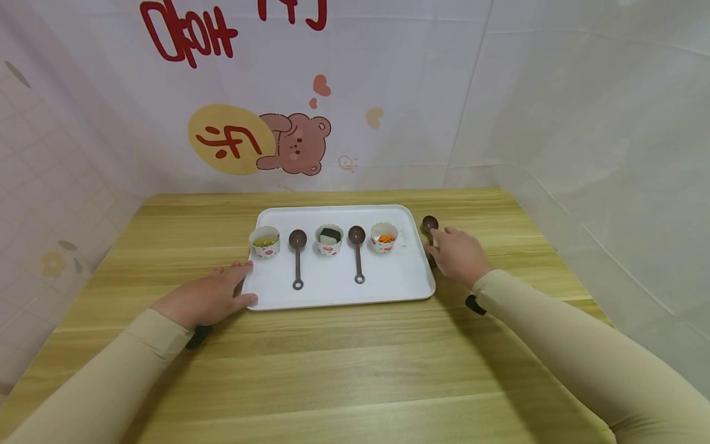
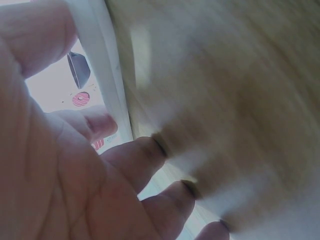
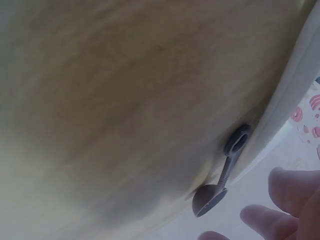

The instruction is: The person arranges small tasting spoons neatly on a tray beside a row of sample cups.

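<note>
My right hand (image 1: 459, 256) reaches over a brown measuring spoon (image 1: 429, 224), which lies on the table just off the tray's right edge. In the right wrist view, the fingertips stand apart from that spoon (image 3: 210, 199). At the left end of the white tray (image 1: 327, 296), my left hand (image 1: 208, 296) rests with its thumb and a finger at the rim and other fingers on the tabletop. Two more brown spoons (image 1: 297, 239) (image 1: 357, 234) lie on the tray between three printed paper cups (image 1: 269, 251) (image 1: 328, 248) (image 1: 383, 246).
The left cup holds something yellow-green, the middle one a white piece with a dark wrap, the right one something orange. Around the wooden table (image 1: 355, 370) hang white sheets (image 1: 421, 92), close behind it and along both sides.
</note>
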`<act>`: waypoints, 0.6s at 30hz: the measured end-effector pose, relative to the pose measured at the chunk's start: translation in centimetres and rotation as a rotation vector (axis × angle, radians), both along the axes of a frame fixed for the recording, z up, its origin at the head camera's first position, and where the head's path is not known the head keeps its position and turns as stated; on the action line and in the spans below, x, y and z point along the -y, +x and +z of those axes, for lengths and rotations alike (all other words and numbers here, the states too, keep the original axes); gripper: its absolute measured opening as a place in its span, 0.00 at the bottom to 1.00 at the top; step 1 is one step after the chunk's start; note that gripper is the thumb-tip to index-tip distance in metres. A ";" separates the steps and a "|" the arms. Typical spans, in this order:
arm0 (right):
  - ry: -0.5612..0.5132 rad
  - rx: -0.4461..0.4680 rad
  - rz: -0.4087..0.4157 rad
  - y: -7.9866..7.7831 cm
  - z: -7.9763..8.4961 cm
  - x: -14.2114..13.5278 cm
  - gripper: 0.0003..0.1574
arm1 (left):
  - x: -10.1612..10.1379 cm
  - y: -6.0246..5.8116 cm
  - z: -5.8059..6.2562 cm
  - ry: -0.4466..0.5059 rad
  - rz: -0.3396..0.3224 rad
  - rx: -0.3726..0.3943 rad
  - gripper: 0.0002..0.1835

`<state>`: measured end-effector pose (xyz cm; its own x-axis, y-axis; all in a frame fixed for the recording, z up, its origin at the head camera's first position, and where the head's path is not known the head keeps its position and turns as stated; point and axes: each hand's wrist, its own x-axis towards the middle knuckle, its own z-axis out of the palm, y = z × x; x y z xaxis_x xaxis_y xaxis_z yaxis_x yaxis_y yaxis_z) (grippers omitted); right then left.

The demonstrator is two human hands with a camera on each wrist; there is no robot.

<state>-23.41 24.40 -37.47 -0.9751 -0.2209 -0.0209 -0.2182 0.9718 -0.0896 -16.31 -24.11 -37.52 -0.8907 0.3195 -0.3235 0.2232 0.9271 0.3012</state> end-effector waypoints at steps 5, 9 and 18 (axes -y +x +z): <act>0.021 -0.005 0.029 0.2 -0.1 -0.3 0.26 | 0.0 0.0 0.1 -0.004 0.003 0.005 0.48; 0.024 0.012 0.039 0.3 -0.2 -0.5 0.26 | 0.0 0.0 0.1 -0.003 0.002 0.006 0.48; 0.039 0.075 0.026 0.5 -0.7 -0.6 0.33 | -0.1 0.1 0.3 0.001 0.007 0.010 0.47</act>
